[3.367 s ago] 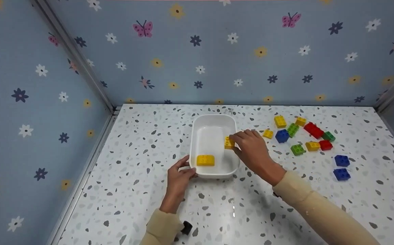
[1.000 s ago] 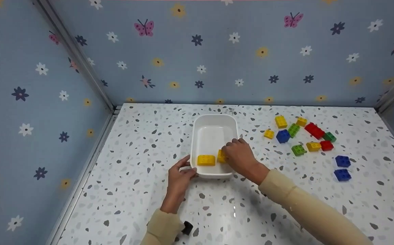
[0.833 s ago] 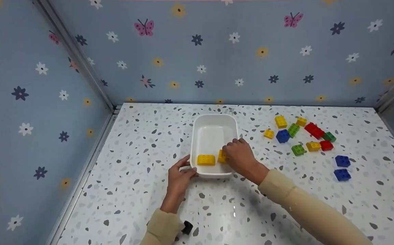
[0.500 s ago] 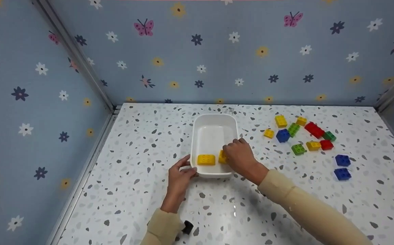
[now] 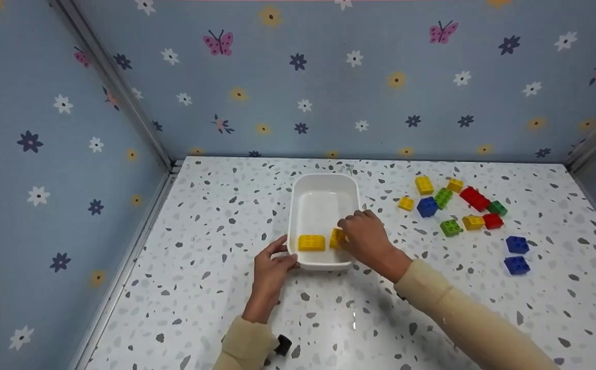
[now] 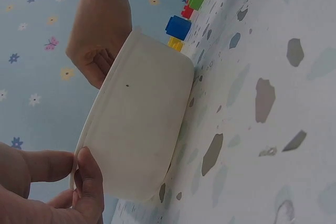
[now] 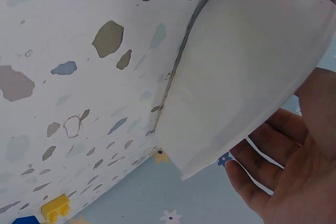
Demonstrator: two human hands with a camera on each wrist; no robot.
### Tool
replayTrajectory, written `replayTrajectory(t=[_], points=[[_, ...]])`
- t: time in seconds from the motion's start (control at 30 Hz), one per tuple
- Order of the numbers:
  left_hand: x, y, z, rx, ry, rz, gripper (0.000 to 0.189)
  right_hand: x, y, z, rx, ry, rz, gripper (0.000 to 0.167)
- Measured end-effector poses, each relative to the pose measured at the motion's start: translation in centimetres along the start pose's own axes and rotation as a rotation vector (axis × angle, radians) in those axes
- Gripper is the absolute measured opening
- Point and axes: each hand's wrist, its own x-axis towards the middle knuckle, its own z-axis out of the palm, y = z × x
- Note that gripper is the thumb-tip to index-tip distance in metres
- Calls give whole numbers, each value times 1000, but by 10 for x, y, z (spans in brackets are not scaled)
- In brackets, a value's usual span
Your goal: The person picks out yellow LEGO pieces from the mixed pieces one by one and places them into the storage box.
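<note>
A white plastic tub stands on the table with a yellow toy brick lying in its near left part. Beside that, a second yellow toy brick is partly covered by my right hand, which reaches over the right rim and holds it by its right side. In the right wrist view the tub wall hides this brick from the right hand's side. My left hand grips the tub's near left corner; in the left wrist view its thumb and fingers pinch the rim.
Several loose bricks lie to the right: yellow, blue, green and red ones, with two blue bricks nearer. Flower-patterned walls border the speckled table at the back and sides.
Compared with the earliest frame, my right hand has brought its yellow brick nearer to me, down beside the other one in the tub. Over the last second it barely moves; the left hand stays put.
</note>
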Motion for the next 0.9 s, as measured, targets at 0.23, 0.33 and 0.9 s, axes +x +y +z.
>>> replayTrajectory(t=[0.23,0.33,0.9], points=[[-1,1,0,22,4,-6,57,-10,15,-11,74,153,19,37],[0,1,0,14,8,-14,56,-14,24,-12,81,208,27,37],[0,1,2,8,22,-26,56,-35,70,-7,114,331,71,33]])
